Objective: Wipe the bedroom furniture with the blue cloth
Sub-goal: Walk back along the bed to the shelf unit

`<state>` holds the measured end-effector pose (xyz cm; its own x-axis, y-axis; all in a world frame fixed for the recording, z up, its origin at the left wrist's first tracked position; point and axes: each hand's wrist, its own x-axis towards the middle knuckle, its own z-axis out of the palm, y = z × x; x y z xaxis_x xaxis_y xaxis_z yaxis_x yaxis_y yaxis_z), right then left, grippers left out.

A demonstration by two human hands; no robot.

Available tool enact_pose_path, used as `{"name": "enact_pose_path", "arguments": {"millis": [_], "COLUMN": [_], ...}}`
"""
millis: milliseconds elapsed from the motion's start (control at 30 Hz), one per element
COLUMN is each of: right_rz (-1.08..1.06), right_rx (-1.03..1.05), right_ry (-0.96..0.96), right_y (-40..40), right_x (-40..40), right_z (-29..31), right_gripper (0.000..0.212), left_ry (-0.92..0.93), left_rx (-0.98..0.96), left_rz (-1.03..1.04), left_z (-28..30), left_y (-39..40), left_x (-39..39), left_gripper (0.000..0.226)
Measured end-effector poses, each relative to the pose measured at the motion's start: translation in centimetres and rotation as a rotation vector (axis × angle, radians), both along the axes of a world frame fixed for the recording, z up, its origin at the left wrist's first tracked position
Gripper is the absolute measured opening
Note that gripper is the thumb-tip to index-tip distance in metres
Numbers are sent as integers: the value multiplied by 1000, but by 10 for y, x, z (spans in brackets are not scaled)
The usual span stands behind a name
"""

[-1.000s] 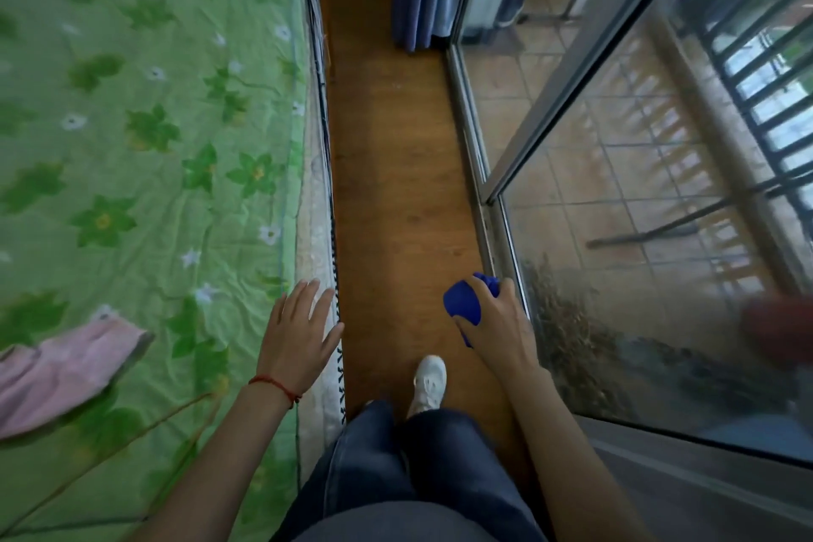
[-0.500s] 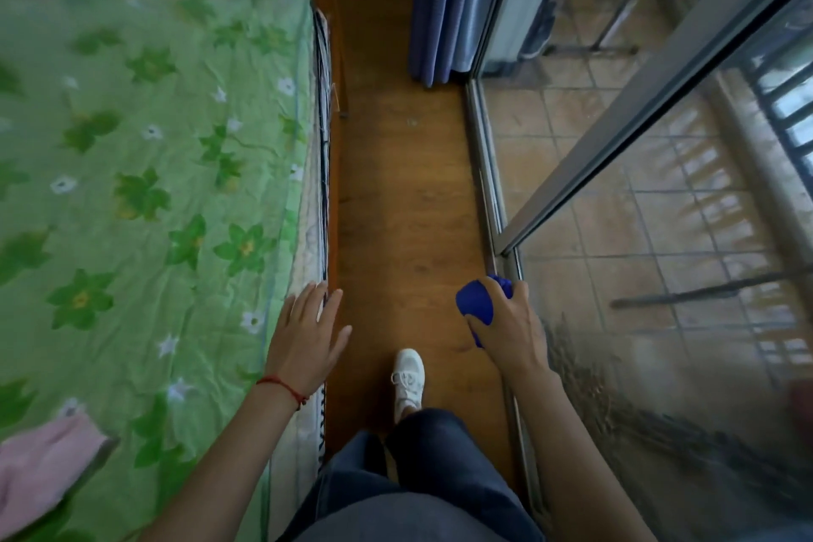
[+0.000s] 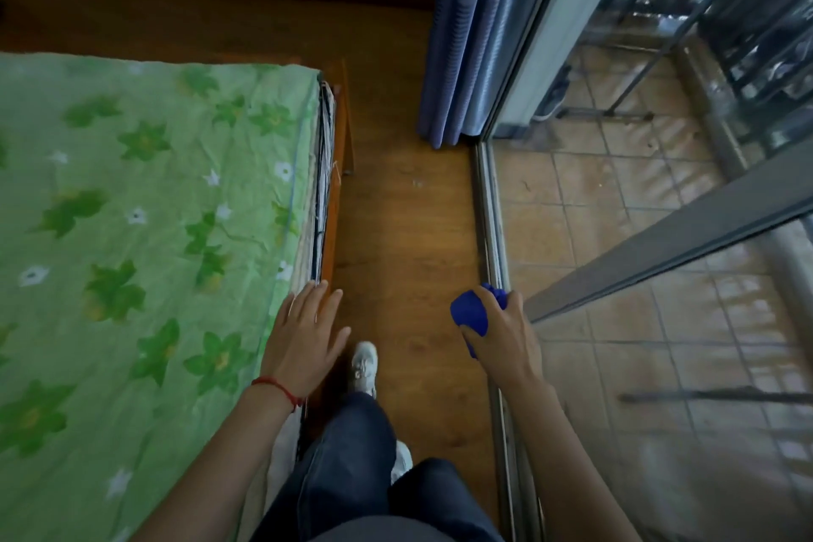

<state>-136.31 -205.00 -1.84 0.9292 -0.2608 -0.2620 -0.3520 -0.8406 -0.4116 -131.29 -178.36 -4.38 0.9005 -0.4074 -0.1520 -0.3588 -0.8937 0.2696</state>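
My right hand (image 3: pixel 501 332) grips the balled-up blue cloth (image 3: pixel 471 312), held above the wooden floor beside the glass door's bottom rail. My left hand (image 3: pixel 303 337) has its fingers straight and spread, held over the right edge of the bed (image 3: pixel 154 233), which has a green flowered sheet. The bed's wooden side frame (image 3: pixel 341 136) shows along that edge. Whether the left hand touches the bed is not clear.
A narrow strip of wooden floor (image 3: pixel 404 224) runs between the bed and the sliding glass door (image 3: pixel 660 255). A blue curtain (image 3: pixel 462 35) hangs at the far end by the wall. My legs and white shoe (image 3: pixel 365 365) are on the strip.
I have walked forward along the bed; its far corner and the wall have come into view, and the pink cloth on the sheet has dropped out of sight. Both hands keep their poses.
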Motion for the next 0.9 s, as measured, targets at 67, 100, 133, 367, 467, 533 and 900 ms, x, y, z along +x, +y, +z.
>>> {"name": "enact_pose_path", "arguments": {"millis": [67, 100, 133, 367, 467, 533, 900], "right_rz": [-5, -12, -21, -73, -116, -122, -94], "right_rx": [-5, -8, -9, 77, 97, 92, 102], "right_ry": [8, 11, 15, -33, -74, -98, -141], "right_y": [-5, -7, -9, -10, -13, -14, -61], "right_x": [32, 49, 66, 191, 236, 261, 424], "right_z": [-3, -4, -4, 1, 8, 14, 18], "right_gripper": [58, 58, 58, 56, 54, 52, 45], "left_ry": [3, 3, 3, 12, 5, 24, 7], "left_rx": [-1, -1, -2, 14, 53, 55, 42], "left_rz": [-10, -17, -25, -61, -86, -69, -19], "left_z": [-3, -4, -5, 5, 11, 12, 9], "left_y": [-4, -6, -8, -5, -5, -6, -55], "left_x": [33, 51, 70, 201, 251, 278, 419], "left_gripper": [74, 74, 74, 74, 75, 72, 65]}}
